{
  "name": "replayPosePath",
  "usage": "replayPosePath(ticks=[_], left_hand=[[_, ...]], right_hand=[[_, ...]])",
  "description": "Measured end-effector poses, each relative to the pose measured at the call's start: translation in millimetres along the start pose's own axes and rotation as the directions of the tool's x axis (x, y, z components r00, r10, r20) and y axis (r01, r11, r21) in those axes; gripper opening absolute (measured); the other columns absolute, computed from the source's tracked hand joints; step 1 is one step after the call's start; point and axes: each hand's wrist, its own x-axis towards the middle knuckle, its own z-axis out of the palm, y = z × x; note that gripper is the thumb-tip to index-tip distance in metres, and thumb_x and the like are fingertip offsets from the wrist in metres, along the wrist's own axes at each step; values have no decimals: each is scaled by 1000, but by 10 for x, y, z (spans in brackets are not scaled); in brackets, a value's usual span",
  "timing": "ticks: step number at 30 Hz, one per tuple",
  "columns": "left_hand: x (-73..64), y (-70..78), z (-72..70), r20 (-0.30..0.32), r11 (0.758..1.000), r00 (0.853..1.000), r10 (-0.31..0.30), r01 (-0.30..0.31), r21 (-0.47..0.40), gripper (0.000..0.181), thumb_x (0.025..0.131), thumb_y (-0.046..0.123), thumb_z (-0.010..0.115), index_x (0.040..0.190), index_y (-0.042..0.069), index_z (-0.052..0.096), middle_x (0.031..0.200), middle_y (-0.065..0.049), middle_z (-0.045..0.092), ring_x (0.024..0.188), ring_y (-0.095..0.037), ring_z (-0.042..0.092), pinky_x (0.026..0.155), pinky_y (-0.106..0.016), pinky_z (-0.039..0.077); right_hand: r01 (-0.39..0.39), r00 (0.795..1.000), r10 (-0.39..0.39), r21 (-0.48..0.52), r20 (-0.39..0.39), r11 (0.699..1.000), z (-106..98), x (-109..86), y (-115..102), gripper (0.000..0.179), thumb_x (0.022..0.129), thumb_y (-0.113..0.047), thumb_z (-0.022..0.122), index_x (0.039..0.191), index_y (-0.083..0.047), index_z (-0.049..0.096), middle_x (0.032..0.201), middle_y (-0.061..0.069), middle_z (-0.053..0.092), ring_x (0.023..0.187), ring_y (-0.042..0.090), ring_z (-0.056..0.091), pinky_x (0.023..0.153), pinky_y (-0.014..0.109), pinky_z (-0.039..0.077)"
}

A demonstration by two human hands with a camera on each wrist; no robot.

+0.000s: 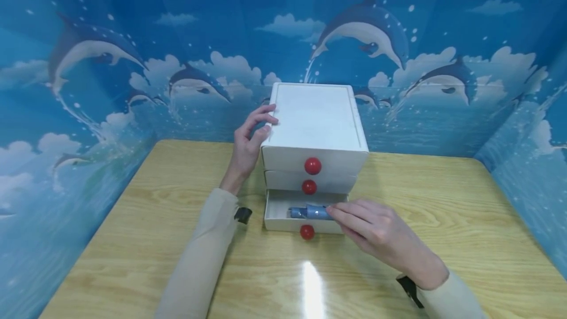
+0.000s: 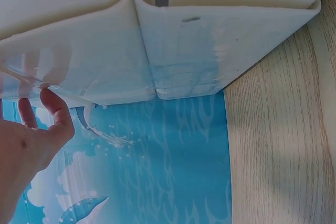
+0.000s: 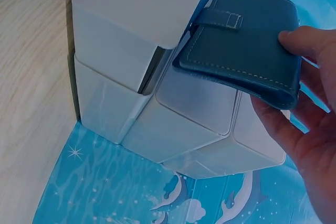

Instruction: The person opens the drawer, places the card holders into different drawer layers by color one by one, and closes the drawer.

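Note:
My right hand (image 1: 376,230) pinches a blue wallet (image 3: 247,38) with a strap closure and pale stitching, thumb on one face and fingers under the other. In the head view the wallet is seen edge-on, over the pulled-out bottom drawer (image 1: 279,224) of a white drawer cabinet (image 1: 315,117). My left hand (image 1: 249,139) rests against the cabinet's left side, with fingertips at its upper edge. The left wrist view shows those fingers touching the white side wall (image 2: 105,72).
Round red knobs mark the fronts of the top drawer (image 1: 330,161) and middle drawer (image 1: 283,181), both pushed in. The cabinet stands at the back of a wood-grain table (image 1: 177,210), close to a blue dolphin-print backdrop (image 1: 221,18).

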Motion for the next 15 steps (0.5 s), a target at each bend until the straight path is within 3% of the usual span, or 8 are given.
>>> replayPosePath(ticks=[5,12,15], left_hand=[[-2,-19,1,2,1000,1000,7,-7,3,31,99,22,52,112,-2,68,148,-10,58,151,-29,39,126,-47,27],[6,-17,4,-1,1000,1000,2,-2,-9,31,99,21,52,112,-3,67,148,-10,58,151,-35,37,127,-47,25],[6,-15,11,-6,1000,1000,6,-6,-21,31,98,20,52,112,-4,67,147,-11,58,151,-36,37,127,-47,25]], right_hand=[[13,1000,-13,9,-28,1000,-7,-1,-3,45,110,-29,38,118,-7,76,104,3,79,86,13,74,73,26,61],[-37,998,35,38,52,999,15,-21,2,44,110,-31,39,121,-10,75,111,1,79,92,11,74,77,25,61],[-25,997,21,48,69,999,81,-45,35,26,102,-16,61,123,-8,74,111,3,79,92,13,74,77,25,61]])
